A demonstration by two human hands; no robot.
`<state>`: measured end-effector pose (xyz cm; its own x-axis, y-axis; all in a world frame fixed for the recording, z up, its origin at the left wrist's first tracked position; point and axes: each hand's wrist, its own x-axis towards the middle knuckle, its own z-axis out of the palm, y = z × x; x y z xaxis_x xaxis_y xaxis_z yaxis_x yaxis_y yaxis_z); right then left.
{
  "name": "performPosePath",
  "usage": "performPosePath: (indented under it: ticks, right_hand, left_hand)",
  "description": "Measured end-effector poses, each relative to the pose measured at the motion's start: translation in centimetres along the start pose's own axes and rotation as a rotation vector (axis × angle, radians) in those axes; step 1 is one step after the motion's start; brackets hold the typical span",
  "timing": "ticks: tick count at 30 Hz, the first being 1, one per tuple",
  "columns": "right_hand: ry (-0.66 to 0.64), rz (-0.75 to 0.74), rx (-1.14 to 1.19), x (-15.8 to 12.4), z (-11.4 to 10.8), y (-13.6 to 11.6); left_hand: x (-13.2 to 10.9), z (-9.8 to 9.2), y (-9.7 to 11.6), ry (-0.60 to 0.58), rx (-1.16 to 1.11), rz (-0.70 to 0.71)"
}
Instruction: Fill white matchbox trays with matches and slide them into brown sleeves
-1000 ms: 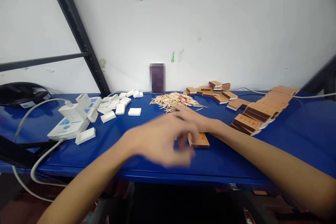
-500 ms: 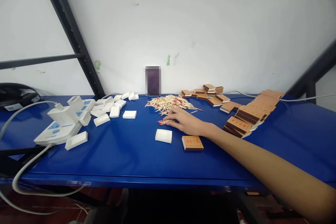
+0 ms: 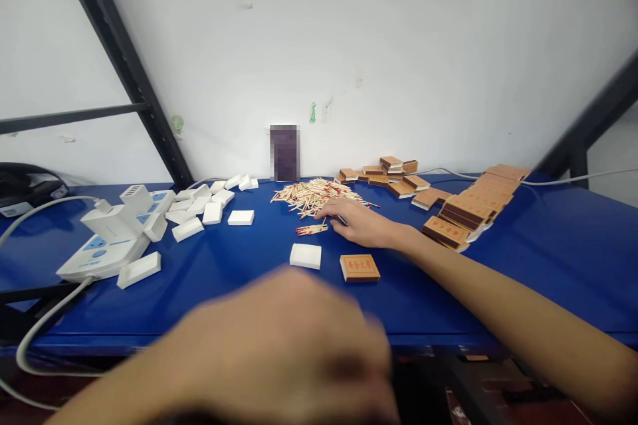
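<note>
My right hand (image 3: 356, 220) rests at the near edge of a heap of red-tipped matches (image 3: 312, 194), thumb and fingers apart. Just left of its fingertips lies a small bundle of matches (image 3: 312, 230) on the table. Low in the foreground my left hand (image 3: 294, 345) is smeared by motion, its fingers indistinct, above the table's front edge. Between the hands sit a white matchbox tray (image 3: 306, 255) and an orange-brown matchbox sleeve (image 3: 359, 267) with red characters, side by side.
White matchbox trays (image 3: 212, 213) lie scattered at the left beside a power strip (image 3: 102, 257) with plugs and a cable. Orange-brown matchboxes (image 3: 476, 202) lie stacked and overlapping at the right, with more (image 3: 392, 176) along the wall. A blurred dark rectangle (image 3: 285, 153) stands behind the heap.
My left hand has come into view in the foreground. My right hand has moved slightly off the small bundle of matches, which now shows uncovered. The view has shifted a little.
</note>
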<state>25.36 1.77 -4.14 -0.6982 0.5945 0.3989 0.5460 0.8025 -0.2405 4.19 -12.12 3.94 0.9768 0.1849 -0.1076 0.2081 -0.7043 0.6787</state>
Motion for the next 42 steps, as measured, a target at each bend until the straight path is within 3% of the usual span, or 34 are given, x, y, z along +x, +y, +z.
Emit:
performPosePath:
  ticks: [1,2,3,4,6,9,13,21,30,42]
  right_hand:
    - [0.007,-0.010,0.009,0.0,0.2,0.2]
    - [0.011,-0.016,0.018,0.0,0.4,0.3]
    - [0.015,-0.015,0.024,0.1,0.6,0.4]
    - [0.020,-0.010,0.029,0.1,0.7,0.5]
    - [0.037,0.002,0.031,0.1,0.8,0.5]
    - [0.084,0.006,0.008,0.1,0.6,0.2]
    - [0.167,-0.012,-0.012,0.1,0.1,-0.8]
    - [0.074,-0.040,0.034,0.0,0.3,-1.5]
    - [-0.035,0.066,-0.009,0.0,-0.1,-1.4]
    - [-0.031,0.110,0.016,0.2,0.1,-1.5]
  left_hand:
    - [0.0,-2.2,-1.5,0.145,0.047,-0.060]
    - [0.1,-4.3,-3.3,0.435,0.189,-0.141]
    - [0.3,-6.1,-5.3,0.637,0.348,-0.210]
    - [0.6,-7.6,-7.5,0.733,0.459,-0.252]
    - [1.1,-9.3,-11.5,0.810,0.550,-0.336]
    - [1.4,-9.0,-15.1,0.993,0.599,-0.477]
    - [1.1,-7.0,-15.3,0.901,0.666,-0.411]
    - [0.8,-6.4,-14.9,0.557,0.497,-0.329]
    - [1.0,-6.0,-15.2,0.527,0.437,-0.343]
    - [1.2,-6.1,-15.7,0.526,0.425,-0.339]
